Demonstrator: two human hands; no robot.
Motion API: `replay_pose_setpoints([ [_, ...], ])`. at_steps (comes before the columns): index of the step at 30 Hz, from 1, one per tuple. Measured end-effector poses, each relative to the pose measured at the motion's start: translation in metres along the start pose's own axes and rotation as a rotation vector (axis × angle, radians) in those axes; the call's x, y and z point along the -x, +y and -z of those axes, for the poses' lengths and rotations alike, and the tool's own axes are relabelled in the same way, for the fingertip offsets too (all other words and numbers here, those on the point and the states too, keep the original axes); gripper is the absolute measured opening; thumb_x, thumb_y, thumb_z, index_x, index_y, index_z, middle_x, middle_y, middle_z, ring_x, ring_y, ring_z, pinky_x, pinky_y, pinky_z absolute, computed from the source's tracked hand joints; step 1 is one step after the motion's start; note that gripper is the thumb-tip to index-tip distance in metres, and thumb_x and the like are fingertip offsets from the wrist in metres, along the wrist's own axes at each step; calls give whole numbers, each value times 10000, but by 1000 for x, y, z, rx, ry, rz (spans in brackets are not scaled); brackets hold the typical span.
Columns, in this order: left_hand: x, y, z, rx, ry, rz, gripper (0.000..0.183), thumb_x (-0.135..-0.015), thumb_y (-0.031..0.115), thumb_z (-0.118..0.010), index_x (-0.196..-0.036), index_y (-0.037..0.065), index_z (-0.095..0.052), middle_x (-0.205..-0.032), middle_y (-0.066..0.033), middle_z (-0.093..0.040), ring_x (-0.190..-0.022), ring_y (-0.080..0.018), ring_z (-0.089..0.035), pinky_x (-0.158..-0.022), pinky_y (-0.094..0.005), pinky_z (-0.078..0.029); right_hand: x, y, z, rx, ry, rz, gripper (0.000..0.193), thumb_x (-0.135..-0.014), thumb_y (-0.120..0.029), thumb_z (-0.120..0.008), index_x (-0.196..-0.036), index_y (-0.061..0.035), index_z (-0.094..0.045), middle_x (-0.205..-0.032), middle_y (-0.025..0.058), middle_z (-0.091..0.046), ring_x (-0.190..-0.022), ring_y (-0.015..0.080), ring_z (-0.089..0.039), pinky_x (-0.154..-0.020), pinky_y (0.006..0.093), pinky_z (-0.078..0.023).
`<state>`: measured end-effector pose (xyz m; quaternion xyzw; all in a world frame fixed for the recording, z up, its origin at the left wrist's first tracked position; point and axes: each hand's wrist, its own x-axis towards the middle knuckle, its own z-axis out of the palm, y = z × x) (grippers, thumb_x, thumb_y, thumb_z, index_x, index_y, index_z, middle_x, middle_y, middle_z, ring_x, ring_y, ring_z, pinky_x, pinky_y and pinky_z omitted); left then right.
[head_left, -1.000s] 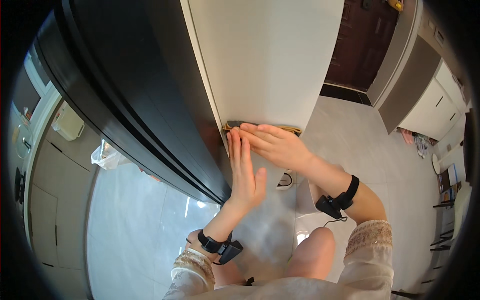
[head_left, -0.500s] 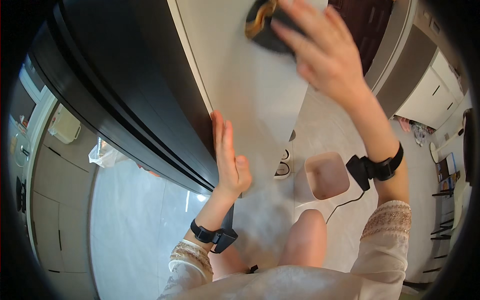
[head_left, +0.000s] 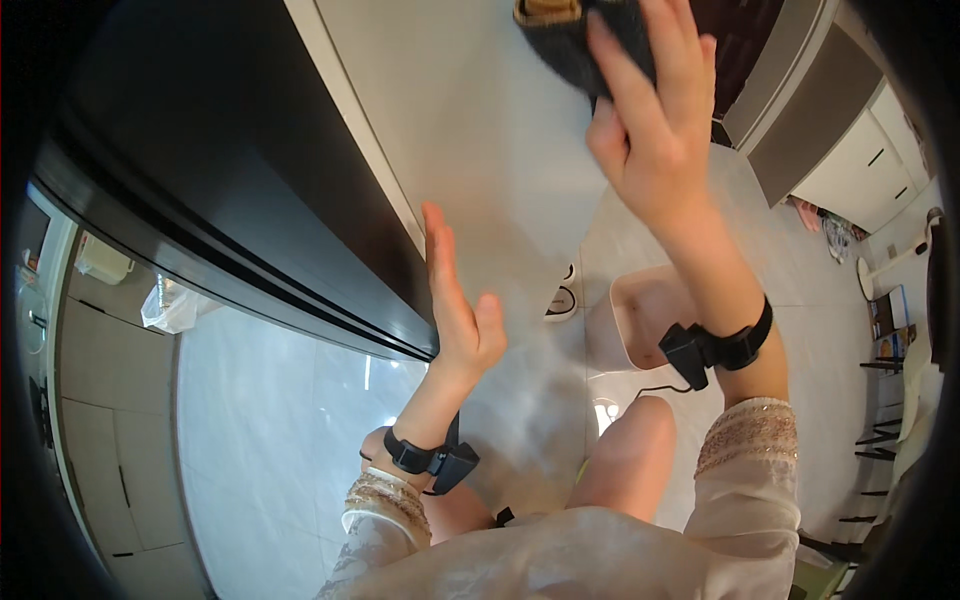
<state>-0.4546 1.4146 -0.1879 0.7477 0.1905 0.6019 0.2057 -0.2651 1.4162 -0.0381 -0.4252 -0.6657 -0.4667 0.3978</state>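
Note:
At the top, my right hand (head_left: 655, 130) lies with its fingers over a dark grey cloth (head_left: 575, 55) that has a tan folded part, pressing it against a pale upright panel (head_left: 470, 130). Some of its fingertips run out of the picture. My left hand (head_left: 460, 310) is open, its fingers stretched upward and together and its thumb apart. Its edge rests by the corner where the pale panel meets a glossy black panel (head_left: 290, 180). Nothing shows in its palm. Each wrist wears a black strap with a small box.
A pink bin (head_left: 618, 310) stands on the pale tiled floor, partly behind my right forearm. White-and-black slippers (head_left: 562, 300) lie beside the panel's foot. Cabinets (head_left: 100, 370) with a white plastic bag (head_left: 172, 305) are at left; a white cabinet (head_left: 860, 165) and shoes (head_left: 838, 240) at right.
My right hand and the cloth have shifted up and slightly right across the panel. My left hand stays at the panel's edge, while the view has tilted a little.

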Motion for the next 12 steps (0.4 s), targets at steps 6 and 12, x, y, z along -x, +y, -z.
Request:
replay_pose_setpoints([
  [6, 11, -13, -8, 141, 1, 64, 756, -955, 483, -346, -1459, 6, -45, -1507, -248, -82, -1392, -407, -127, -1099, -543, -165, 72, -23, -17, -9, 58, -39, 469, -621, -32, -572, -1057, -164, -680, -1346, 118, -497, -1273, 303, -428, -1047, 418, -277],
  [12, 19, -40, -14, 98, 53, -172, 884, -903, 593, -366, -1440, -53, -90, -1487, -306, -88, -1378, -443, -144, -1104, -505, -149, 110, -47, -29, 39, 77, -92, 382, -669, -57, -574, -1000, -192, -707, -1352, 123, -495, -1282, 313, -422, -1117, 394, -162],
])
